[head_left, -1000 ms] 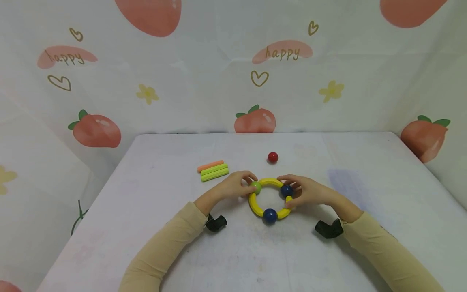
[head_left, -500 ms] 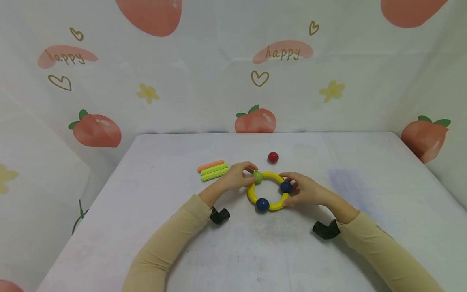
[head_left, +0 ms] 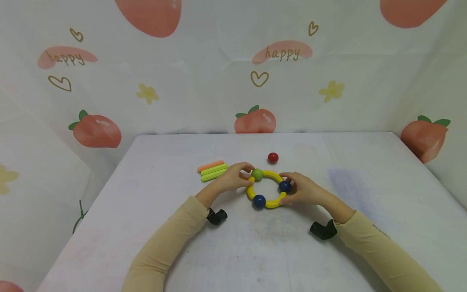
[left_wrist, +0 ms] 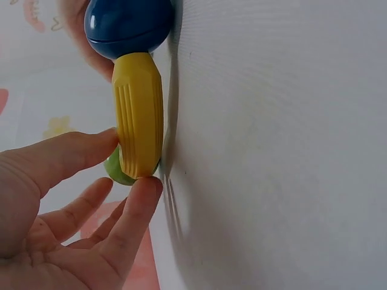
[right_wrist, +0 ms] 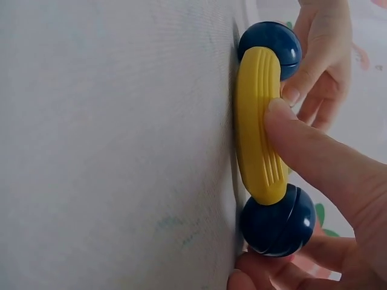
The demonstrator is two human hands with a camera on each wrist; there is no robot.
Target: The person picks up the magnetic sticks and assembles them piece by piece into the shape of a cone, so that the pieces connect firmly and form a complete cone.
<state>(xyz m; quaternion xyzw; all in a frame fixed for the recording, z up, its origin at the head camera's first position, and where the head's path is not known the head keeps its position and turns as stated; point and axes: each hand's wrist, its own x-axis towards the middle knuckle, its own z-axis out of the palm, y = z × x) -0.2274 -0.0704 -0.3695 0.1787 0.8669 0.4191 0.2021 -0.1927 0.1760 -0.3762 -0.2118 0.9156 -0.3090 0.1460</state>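
A ring of curved yellow rods (head_left: 271,203) joined by balls lies on the table. One green ball (head_left: 257,174) sits at its far left, one blue ball (head_left: 259,201) at the front and another at the right. My left hand (head_left: 235,177) is at the ring's left side; in the left wrist view its thumb (left_wrist: 84,154) and a finger touch a yellow rod (left_wrist: 138,115) near the green ball. My right hand (head_left: 304,188) grips the right side, its thumb (right_wrist: 296,136) on the front yellow rod and its fingers around the right blue ball (right_wrist: 278,220).
Beyond the ring lies a red ball (head_left: 273,157). Behind my left hand are two yellow-green sticks (head_left: 214,174) and one orange stick (head_left: 210,166). Black curved pieces (head_left: 323,230) hang at both wrists. A printed cloth (head_left: 204,81) hangs behind the white table (head_left: 233,251).
The ring has slid away from me and turned slightly clockwise, its front blue ball moving left. My left fingers have shifted off the green ball to the rod beside it.
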